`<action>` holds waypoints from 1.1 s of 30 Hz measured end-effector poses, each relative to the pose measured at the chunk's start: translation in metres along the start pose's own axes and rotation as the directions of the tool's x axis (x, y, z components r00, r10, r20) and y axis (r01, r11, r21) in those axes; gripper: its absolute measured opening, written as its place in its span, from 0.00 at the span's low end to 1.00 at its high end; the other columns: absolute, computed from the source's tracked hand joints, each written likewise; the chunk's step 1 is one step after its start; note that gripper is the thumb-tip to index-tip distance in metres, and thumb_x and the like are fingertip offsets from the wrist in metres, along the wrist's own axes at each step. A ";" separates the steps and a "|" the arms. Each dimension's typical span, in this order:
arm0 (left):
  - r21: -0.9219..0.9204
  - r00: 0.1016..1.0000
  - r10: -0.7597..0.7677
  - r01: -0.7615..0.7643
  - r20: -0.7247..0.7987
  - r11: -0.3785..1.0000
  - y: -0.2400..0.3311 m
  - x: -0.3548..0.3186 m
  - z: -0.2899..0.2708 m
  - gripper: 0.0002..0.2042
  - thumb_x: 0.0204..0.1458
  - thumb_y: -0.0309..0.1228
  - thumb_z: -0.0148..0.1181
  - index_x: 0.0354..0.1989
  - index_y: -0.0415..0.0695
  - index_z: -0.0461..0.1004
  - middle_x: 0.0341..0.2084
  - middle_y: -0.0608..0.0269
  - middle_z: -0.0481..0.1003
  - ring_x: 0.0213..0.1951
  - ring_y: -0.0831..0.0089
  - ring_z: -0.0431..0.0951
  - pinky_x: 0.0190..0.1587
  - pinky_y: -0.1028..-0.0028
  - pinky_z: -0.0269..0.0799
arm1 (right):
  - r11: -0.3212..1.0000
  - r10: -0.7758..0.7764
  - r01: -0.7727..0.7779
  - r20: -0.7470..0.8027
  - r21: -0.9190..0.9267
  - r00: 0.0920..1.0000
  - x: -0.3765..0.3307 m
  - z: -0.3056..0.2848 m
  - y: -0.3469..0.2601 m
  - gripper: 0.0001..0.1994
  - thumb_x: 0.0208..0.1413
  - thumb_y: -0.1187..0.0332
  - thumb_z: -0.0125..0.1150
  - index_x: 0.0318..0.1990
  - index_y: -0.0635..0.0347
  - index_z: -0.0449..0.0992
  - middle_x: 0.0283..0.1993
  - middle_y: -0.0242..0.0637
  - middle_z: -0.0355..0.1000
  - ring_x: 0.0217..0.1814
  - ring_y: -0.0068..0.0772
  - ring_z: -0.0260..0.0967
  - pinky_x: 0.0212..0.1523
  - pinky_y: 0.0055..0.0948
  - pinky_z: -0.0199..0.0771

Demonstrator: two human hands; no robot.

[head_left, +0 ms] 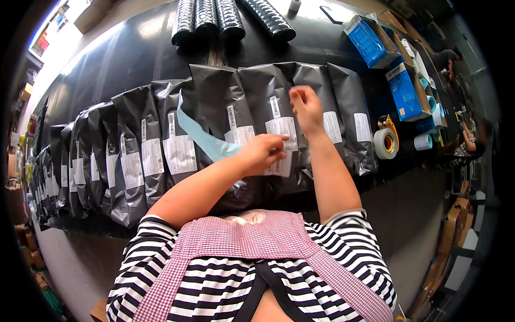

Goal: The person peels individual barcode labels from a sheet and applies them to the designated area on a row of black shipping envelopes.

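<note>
A row of dark grey mailer bags with white labels lies across the black table. My left hand is over the middle bags, its fingers curled. From under it a light blue paper strip trails up to the left, and the hand appears closed on it. Beside its fingertips is a white label on a bag; another white piece shows just below. My right hand is raised over the bags to the right, thumb and fingers pinched. Whatever it pinches, if anything, cannot be made out.
Rolls wrapped in shiny black film lie at the far edge. To the right stand blue boxes, a tape dispenser with a large roll, and smaller light blue rolls. Other people are at the far right.
</note>
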State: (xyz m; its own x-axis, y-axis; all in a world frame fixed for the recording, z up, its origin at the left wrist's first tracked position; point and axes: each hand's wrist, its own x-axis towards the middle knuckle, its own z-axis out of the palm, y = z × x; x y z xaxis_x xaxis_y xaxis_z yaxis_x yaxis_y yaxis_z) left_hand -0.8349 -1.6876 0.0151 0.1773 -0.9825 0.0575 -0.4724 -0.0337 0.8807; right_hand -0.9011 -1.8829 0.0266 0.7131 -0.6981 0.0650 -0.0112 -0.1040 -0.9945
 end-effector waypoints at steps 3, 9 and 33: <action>-0.246 0.965 -0.226 0.188 -0.135 0.951 0.028 -0.007 -0.019 0.09 0.56 0.31 0.67 0.36 0.39 0.76 0.40 0.57 0.81 0.42 0.67 0.81 0.47 0.68 0.75 | 0.945 0.145 -0.223 0.305 0.241 0.941 -0.076 -0.019 -0.028 0.12 0.56 0.69 0.73 0.43 0.61 0.77 0.37 0.28 0.75 0.37 0.17 0.70 0.42 0.18 0.71; -0.205 0.948 -0.272 0.237 -0.163 0.949 0.047 0.005 -0.021 0.10 0.55 0.32 0.69 0.35 0.38 0.77 0.27 0.63 0.77 0.33 0.78 0.75 0.39 0.74 0.72 | 0.986 0.142 -0.156 0.182 0.065 0.973 -0.125 -0.017 -0.042 0.19 0.48 0.77 0.75 0.46 0.63 0.73 0.38 0.33 0.77 0.38 0.19 0.75 0.40 0.22 0.75; -0.187 0.985 -0.170 0.169 0.012 0.968 0.078 -0.023 -0.034 0.08 0.53 0.23 0.69 0.39 0.39 0.76 0.33 0.67 0.76 0.37 0.78 0.73 0.43 0.76 0.70 | 0.974 -0.050 0.071 0.103 -0.216 0.993 -0.177 -0.012 -0.084 0.10 0.55 0.76 0.67 0.45 0.65 0.78 0.37 0.36 0.80 0.36 0.22 0.77 0.39 0.24 0.76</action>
State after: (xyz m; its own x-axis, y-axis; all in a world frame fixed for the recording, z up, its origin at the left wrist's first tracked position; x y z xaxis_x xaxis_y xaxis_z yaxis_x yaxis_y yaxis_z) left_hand -0.8464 -1.6612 0.0988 0.2445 -0.9646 -0.0989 -0.2653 -0.1646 0.9500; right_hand -1.0348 -1.7588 0.0998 0.7809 -0.6156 0.1059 -0.1115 -0.3043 -0.9460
